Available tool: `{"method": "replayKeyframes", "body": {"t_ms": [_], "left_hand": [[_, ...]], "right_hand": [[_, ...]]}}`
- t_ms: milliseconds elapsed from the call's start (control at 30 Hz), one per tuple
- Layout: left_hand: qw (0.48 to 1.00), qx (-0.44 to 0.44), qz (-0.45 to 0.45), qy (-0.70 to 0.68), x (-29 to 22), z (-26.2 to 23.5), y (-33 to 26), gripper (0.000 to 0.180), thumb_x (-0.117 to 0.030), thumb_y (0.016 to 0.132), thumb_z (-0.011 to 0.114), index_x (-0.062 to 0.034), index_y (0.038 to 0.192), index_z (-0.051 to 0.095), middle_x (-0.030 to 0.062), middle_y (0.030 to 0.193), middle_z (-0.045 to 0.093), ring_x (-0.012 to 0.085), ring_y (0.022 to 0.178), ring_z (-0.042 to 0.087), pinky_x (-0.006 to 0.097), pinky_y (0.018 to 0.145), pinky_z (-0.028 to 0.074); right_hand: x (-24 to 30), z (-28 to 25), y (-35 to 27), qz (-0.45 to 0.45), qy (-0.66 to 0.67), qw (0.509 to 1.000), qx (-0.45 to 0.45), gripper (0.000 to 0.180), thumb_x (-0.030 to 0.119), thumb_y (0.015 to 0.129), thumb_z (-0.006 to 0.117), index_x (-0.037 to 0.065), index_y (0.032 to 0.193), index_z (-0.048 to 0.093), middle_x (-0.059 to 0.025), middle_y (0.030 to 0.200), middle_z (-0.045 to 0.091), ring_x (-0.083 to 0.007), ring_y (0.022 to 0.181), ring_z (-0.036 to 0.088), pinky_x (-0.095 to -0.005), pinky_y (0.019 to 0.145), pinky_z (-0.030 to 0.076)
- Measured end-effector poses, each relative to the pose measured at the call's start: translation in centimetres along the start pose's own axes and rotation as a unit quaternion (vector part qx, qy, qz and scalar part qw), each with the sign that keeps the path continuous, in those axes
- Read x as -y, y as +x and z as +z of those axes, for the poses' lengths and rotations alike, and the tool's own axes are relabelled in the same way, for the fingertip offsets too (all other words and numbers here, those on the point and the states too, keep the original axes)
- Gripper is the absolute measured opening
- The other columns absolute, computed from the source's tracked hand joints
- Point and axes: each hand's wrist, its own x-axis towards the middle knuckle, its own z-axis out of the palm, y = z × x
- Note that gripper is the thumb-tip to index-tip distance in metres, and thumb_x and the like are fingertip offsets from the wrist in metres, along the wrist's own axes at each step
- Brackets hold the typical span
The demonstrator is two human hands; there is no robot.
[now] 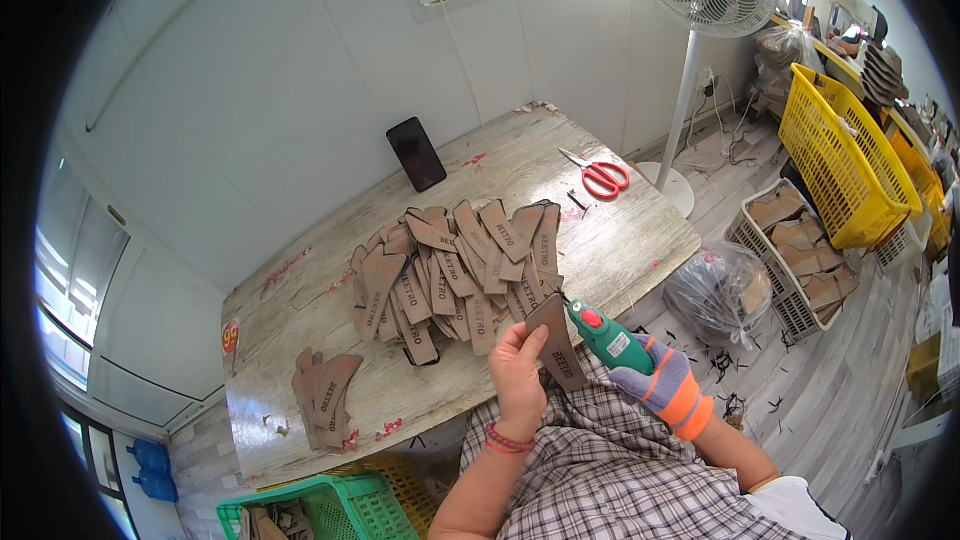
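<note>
My bare left hand [520, 370], a red bracelet at its wrist, pinches a flat brown piece of material [563, 352] with dark lettering. In a grey and orange work glove, my right hand [660, 385] is wrapped round a green handheld power tool [612, 340] with a red switch. The tool's front end is close to the upper edge of the brown piece; whether it touches cannot be made out. Just beyond my hands lies a large heap of similar brown pieces [440, 280] on the table [330, 240]. A smaller stack of brown pieces [325, 395] sits at the table's left.
Red-handled scissors [603, 180] and a black phone [416, 154] lie toward the table's far side. A green crate [345, 505] stands below the near edge. On the right are a floor fan [690, 70], a clear plastic bag [715, 290], a pale crate [790, 305] and a yellow crate [840, 155].
</note>
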Motion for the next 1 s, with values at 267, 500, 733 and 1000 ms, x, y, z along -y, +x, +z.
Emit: {"method": "replayKeyframes", "body": {"t_ms": [267, 500, 733, 1000], "left_hand": [[0.994, 0.047, 0.031, 0.096, -2.2, -1.0, 0.8, 0.008, -0.004, 0.093, 0.059, 0.0007, 0.098, 0.061, 0.0010, 0.090, 0.063, 0.0060, 0.080, 0.056, 0.021, 0.075, 0.046], [0.976, 0.080, 0.060, 0.195, -3.6, -2.3, 1.9, 0.006, -0.003, 0.090, 0.059, 0.0029, 0.091, 0.060, 0.0008, 0.088, 0.055, 0.0072, 0.080, 0.053, 0.021, 0.073, 0.044], [0.922, 0.141, 0.130, 0.336, -6.1, -2.8, 2.5, 0.005, -0.002, 0.089, 0.061, 0.0033, 0.090, 0.061, -0.0010, 0.089, 0.051, 0.0059, 0.079, 0.051, 0.019, 0.073, 0.043], [0.879, 0.196, 0.122, 0.416, -9.0, -2.8, 2.6, 0.007, -0.003, 0.083, 0.066, 0.0024, 0.087, 0.063, 0.0008, 0.084, 0.050, 0.0084, 0.075, 0.048, 0.022, 0.069, 0.040]], "right_hand": [[-0.3, -0.5, 0.0, 0.011, -0.022, 1.000, 0.013, 0.059, 0.025, 0.079, 0.080, 0.000, 0.126, 0.053, -0.0005, 0.087, 0.065, -0.0039, 0.067, 0.056, -0.0205, 0.060, 0.047], [-0.1, -0.7, -0.2, 0.005, -0.023, 0.999, 0.035, 0.061, 0.025, 0.079, 0.080, 0.000, 0.127, 0.052, -0.0020, 0.088, 0.065, -0.0046, 0.067, 0.057, -0.0205, 0.060, 0.048], [0.8, -1.2, -0.6, 0.000, -0.076, 0.996, 0.054, 0.061, 0.025, 0.079, 0.080, 0.000, 0.127, 0.053, -0.0024, 0.087, 0.066, -0.0060, 0.069, 0.060, -0.0217, 0.062, 0.049], [1.5, -1.4, -0.9, -0.020, -0.153, 0.986, 0.069, 0.052, 0.022, 0.078, 0.078, 0.001, 0.121, 0.056, -0.0015, 0.082, 0.065, -0.0058, 0.064, 0.057, -0.0225, 0.057, 0.047]]}}
